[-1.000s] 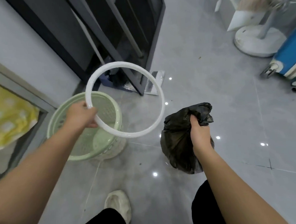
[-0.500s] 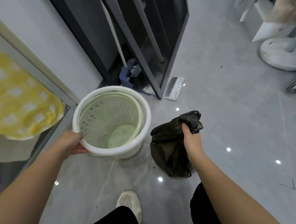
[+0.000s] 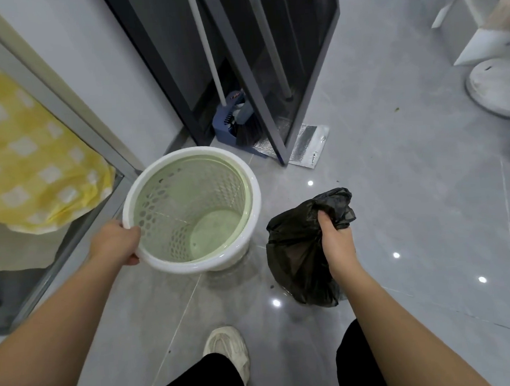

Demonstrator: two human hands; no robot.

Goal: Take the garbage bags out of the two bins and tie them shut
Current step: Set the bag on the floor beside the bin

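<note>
Black bag (image 3: 300, 264), neck bunched in right hand (image 3: 337, 241), untied, at 4 o'clock of green bin (image 3: 165, 204) | left hand (image 3: 115, 246) grips its rim at 8 o'clock, no bag inside | second bin not in view, judged pending.

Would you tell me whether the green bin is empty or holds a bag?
Empty: the green bin shows bare perforated walls and floor; the garbage bag is outside, gripped by the right hand.
</note>
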